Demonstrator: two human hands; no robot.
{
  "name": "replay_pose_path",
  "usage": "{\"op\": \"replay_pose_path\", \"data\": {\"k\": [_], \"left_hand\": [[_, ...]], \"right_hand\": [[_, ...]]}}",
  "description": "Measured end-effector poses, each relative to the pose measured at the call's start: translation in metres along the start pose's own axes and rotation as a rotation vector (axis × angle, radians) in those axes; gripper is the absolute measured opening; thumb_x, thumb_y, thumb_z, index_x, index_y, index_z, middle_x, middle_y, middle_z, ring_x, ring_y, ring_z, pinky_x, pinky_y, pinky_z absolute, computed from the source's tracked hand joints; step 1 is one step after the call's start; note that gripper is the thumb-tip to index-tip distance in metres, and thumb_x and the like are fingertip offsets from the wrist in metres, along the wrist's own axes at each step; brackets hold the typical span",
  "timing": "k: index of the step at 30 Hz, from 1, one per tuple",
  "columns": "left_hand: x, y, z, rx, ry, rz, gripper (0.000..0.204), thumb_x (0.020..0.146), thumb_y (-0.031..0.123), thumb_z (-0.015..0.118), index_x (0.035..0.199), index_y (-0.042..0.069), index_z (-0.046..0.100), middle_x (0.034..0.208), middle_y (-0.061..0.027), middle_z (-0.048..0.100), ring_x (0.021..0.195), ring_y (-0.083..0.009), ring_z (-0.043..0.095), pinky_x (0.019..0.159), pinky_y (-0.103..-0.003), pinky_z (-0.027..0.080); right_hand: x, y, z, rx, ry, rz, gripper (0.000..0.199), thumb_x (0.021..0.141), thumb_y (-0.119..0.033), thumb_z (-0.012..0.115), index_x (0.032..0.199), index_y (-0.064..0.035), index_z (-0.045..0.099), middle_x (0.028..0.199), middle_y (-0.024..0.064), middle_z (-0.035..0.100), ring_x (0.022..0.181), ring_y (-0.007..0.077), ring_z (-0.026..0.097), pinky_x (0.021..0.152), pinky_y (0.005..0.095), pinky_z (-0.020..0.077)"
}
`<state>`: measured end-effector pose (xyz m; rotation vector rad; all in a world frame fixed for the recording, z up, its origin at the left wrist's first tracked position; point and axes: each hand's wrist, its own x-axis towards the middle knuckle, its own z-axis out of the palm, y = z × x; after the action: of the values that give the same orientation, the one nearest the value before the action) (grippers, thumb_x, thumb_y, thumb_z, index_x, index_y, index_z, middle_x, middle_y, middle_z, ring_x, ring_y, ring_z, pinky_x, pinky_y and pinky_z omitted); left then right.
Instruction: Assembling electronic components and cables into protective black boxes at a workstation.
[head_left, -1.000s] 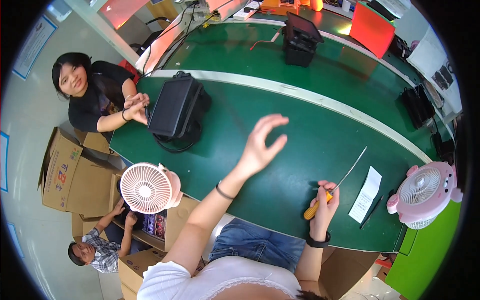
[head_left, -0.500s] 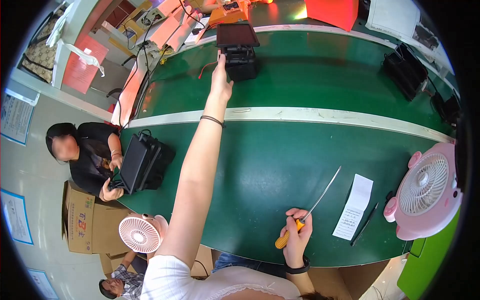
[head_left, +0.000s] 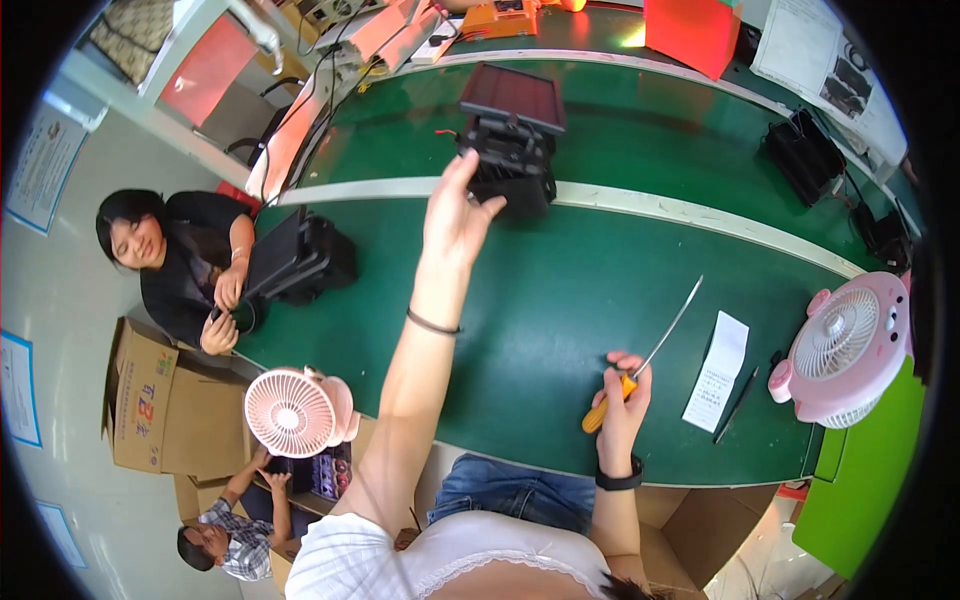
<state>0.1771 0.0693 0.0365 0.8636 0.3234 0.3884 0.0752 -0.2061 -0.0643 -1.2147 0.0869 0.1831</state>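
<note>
My left hand (head_left: 455, 215) is stretched out over the green table (head_left: 560, 300) and grips the near side of a black boxy device (head_left: 510, 150) with a flat dark panel on top, lifted slightly off the table. A thin black band is on that wrist. My right hand (head_left: 622, 390) rests near the table's front edge, holding a screwdriver (head_left: 640, 365) with an orange-yellow handle; its long shaft points up and to the right. A black watch is on that wrist.
A white paper slip (head_left: 718, 370) and a black pen (head_left: 737, 404) lie right of the screwdriver. A pink fan (head_left: 840, 345) stands at the right, another (head_left: 295, 410) at the left edge. A seated person (head_left: 185, 265) handles a black device (head_left: 300, 255). More black devices (head_left: 805, 150) sit far right; cardboard boxes (head_left: 160, 400) on the floor.
My left hand has drawn the black device back toward me from the far side of the table. My right hand still holds the screwdriver in about the same place.
</note>
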Motion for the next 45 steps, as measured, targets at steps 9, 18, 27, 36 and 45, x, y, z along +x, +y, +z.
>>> {"op": "replay_pose_path", "data": {"k": [9,18,27,36,45], "left_hand": [[-0.23,-0.086,-0.042,0.375,0.15,0.167,0.045,0.092,0.009,0.065,0.134,0.013,0.051,0.153,-0.0126,0.015,0.143,-0.0223,0.021,0.114,-0.036,0.027],[-0.307,-0.067,-0.071,0.733,-0.446,0.046,0.046,0.089,0.0,0.065,0.133,0.009,0.057,0.148,-0.0124,0.036,0.113,-0.0241,0.061,0.095,-0.038,0.051],[-0.167,0.016,-0.072,1.437,-0.336,1.114,0.07,0.066,0.015,0.085,0.131,0.014,0.058,0.139,-0.0132,0.05,0.127,-0.0348,0.05,0.104,-0.045,0.043],[-0.156,0.03,-0.056,1.533,-0.29,1.227,0.061,0.07,0.031,0.079,0.126,0.015,0.061,0.121,-0.0059,0.062,0.108,-0.0263,0.059,0.094,-0.041,0.044],[-0.189,0.0,-0.036,1.347,-0.649,0.862,0.056,0.076,0.038,0.077,0.123,0.011,0.063,0.12,-0.0099,0.065,0.113,-0.0304,0.06,0.101,-0.043,0.044]], "right_hand": [[-0.028,0.0,0.012,-0.008,-0.297,-0.182,0.035,0.085,0.001,0.067,0.111,-0.0092,0.045,0.146,0.0166,0.04,0.08,0.0048,0.05,0.059,0.0174,0.0482],[-0.032,0.006,-0.021,0.038,-0.126,-0.025,0.024,0.103,-0.016,0.046,0.126,-0.0092,0.046,0.08,0.0003,0.051,0.071,0.0064,0.052,0.053,0.0199,0.0459],[-0.056,0.013,-0.013,-0.028,-0.171,-0.079,0.049,0.086,-0.012,0.071,0.127,-0.0097,0.044,0.091,0.001,0.052,0.066,0.0081,0.052,0.059,0.0204,0.0434],[-0.054,0.008,-0.009,-0.041,-0.159,-0.106,0.046,0.079,-0.005,0.066,0.12,-0.0142,0.046,0.133,0.0088,0.051,0.075,0.004,0.048,0.061,0.0154,0.0465],[-0.048,0.015,-0.011,-0.041,-0.243,-0.166,0.039,0.078,-0.007,0.063,0.112,-0.0127,0.045,0.153,0.0119,0.037,0.072,0.0017,0.045,0.057,0.0131,0.0443]]}}
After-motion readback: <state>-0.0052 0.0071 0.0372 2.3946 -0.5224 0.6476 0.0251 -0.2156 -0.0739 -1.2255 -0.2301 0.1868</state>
